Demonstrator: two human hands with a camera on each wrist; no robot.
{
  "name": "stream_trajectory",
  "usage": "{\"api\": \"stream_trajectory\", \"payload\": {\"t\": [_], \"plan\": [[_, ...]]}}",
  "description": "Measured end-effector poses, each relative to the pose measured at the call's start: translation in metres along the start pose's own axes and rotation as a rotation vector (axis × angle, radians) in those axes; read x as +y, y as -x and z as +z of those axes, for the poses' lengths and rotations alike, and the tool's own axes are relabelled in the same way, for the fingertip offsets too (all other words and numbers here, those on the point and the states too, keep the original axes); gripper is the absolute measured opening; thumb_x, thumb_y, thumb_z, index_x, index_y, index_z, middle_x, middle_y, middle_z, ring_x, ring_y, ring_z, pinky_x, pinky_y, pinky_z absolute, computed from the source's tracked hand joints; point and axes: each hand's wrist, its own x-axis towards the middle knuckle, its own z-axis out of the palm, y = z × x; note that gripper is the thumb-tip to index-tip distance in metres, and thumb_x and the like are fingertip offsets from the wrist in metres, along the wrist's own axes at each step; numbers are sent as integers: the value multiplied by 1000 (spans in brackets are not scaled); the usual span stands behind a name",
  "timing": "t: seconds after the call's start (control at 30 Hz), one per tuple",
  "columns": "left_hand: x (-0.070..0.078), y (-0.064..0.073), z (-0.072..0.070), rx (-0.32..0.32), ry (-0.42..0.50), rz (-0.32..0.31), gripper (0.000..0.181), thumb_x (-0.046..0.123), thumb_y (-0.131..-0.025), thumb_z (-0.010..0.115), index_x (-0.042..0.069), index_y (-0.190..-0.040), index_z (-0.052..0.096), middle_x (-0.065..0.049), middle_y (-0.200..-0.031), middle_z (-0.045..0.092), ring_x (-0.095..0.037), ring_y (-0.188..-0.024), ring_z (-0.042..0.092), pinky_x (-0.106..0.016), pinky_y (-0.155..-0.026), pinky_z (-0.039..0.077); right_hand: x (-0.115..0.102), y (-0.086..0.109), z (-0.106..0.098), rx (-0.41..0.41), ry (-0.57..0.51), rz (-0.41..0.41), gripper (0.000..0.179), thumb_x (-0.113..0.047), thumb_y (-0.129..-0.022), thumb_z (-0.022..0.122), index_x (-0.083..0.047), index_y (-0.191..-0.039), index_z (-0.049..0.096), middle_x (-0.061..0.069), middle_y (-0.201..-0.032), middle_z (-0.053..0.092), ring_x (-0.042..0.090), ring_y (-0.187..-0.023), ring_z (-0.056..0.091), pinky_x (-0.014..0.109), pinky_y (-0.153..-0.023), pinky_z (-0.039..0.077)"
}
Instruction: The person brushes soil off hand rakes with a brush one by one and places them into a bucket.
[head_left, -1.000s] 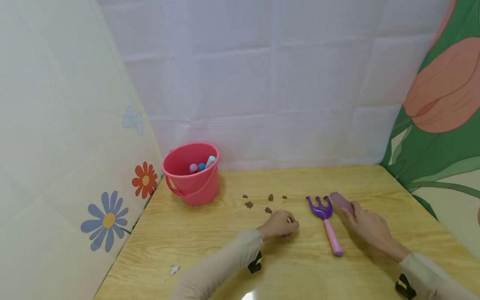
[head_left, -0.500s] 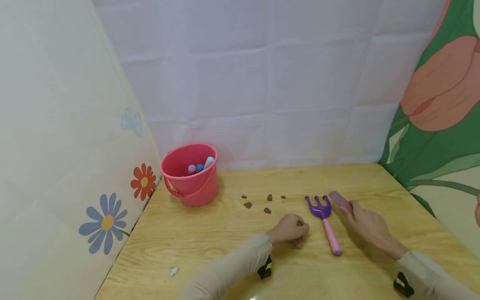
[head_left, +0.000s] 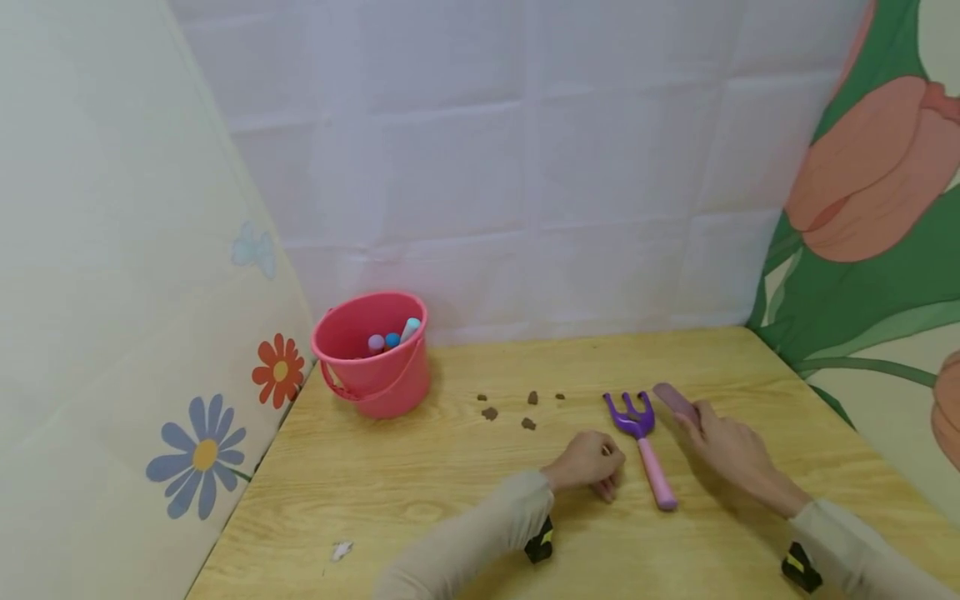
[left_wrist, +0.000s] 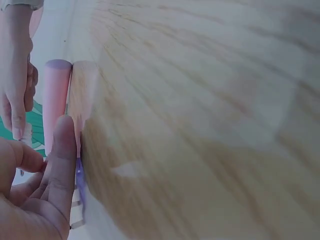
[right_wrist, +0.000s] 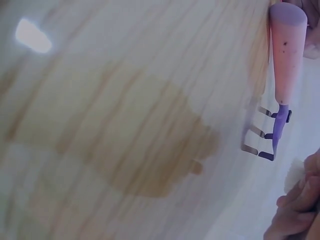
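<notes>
A toy hand fork [head_left: 651, 462] with purple tines and a pink handle lies on the wooden table. My left hand [head_left: 588, 461] is just left of its handle, fingers loosely bent; I see nothing held. In the left wrist view, the left fingers [left_wrist: 62, 150] overlap the handle from this angle; contact is unclear. To the fork's right, my right hand [head_left: 735, 454] grips a mauve oblong brush-like object [head_left: 670, 398]. A pale, bristly-looking edge [right_wrist: 295, 175] of it shows in the right wrist view. A brown crumb [head_left: 632, 416] sits at the tines.
Several brown crumbs [head_left: 530, 398] lie scattered left of the fork. A pink bucket [head_left: 390, 392] with coloured round-ended things inside stands at the back left. A white scrap [head_left: 341, 551] lies near the front left. Cloth walls [head_left: 480, 167] border the table [head_left: 420, 467].
My left hand has moved right, closer to the fork's handle. The right hand and its brush-like object stay almost still. The head view has shifted slightly.
</notes>
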Motion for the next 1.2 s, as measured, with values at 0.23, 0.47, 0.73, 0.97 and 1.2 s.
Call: {"api": "stream_trajectory", "payload": {"t": [0.23, 0.47, 0.73, 0.97, 1.2], "plan": [[0, -11, 11, -2, 31, 2, 13, 6, -97, 54, -1, -89, 63, -9, -62, 63, -16, -42, 58, -31, -46, 54, -3, -2, -1, 1, 9, 4, 54, -36, -106, 42, 15, -120, 48, 27, -78, 61, 37, -62, 61, 50, -49, 46], [0, -21, 24, 45, -17, -38, 35, 18, -97, 57, 1, -67, 62, -8, -53, 61, -15, -36, 56, -31, -42, 52, -3, -3, -2, -9, 18, 11, 53, -36, -106, 43, 15, -119, 48, 25, -77, 60, 36, -61, 61, 50, -50, 46], [7, -24, 32, 111, -242, -77, 55, 42, -92, 56, 5, -51, 61, -3, -43, 56, -16, -33, 54, -29, -36, 47, -2, -2, -1, -18, 16, 6, 51, -36, -106, 43, 14, -119, 48, 23, -74, 60, 36, -61, 60, 50, -49, 45], [16, -23, 39, 109, -437, -98, 52, 43, -89, 63, 9, -49, 58, 0, -39, 50, -13, -30, 49, -26, -34, 41, -1, -1, 1, -11, 14, 5, 52, -37, -106, 42, 12, -119, 48, 18, -71, 57, 30, -58, 57, 47, -47, 44], [22, -24, 43, 136, -500, -155, 50, 45, -85, 67, 9, -51, 60, -1, -39, 51, -14, -30, 49, -25, -33, 39, 0, 0, 4, -6, 4, -8, 51, -38, -106, 42, 11, -118, 50, 15, -69, 56, 28, -56, 56, 45, -45, 43]]}}
